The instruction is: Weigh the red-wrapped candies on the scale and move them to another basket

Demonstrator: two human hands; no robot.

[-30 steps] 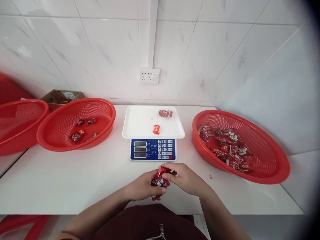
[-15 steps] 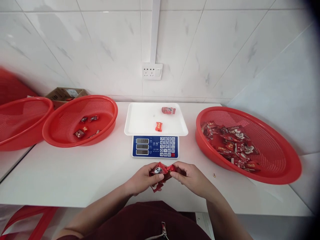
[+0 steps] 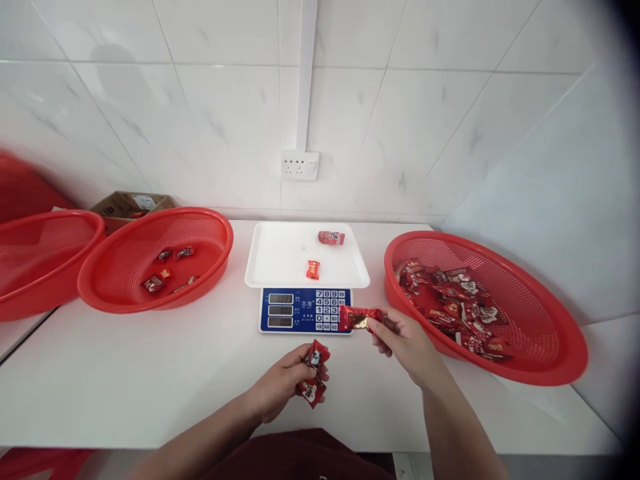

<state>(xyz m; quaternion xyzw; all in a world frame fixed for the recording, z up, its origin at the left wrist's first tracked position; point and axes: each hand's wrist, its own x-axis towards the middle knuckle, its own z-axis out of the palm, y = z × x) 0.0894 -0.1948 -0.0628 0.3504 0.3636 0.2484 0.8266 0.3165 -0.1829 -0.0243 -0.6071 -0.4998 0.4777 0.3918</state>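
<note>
My left hand (image 3: 280,387) is closed on a small bunch of red wrapped candies (image 3: 313,373) just above the white table near its front edge. My right hand (image 3: 407,343) pinches one red candy packet (image 3: 359,317) by its end and holds it over the right side of the scale's blue keypad (image 3: 305,310). The white scale tray (image 3: 280,257) carries an orange-red candy (image 3: 313,269) and a longer red packet (image 3: 331,237). The red mesh basket on the right (image 3: 545,327) holds several red candies (image 3: 457,300).
A red mesh basket on the left (image 3: 200,227) holds several small candies (image 3: 167,270). Another red basket (image 3: 45,257) sits at the far left, with a cardboard box (image 3: 131,202) behind. A wall socket (image 3: 299,165) is above the scale.
My hands were together on the candy bunch. My right hand has pulled one packet away, up and to the right toward the scale, while my left hand keeps the others.
</note>
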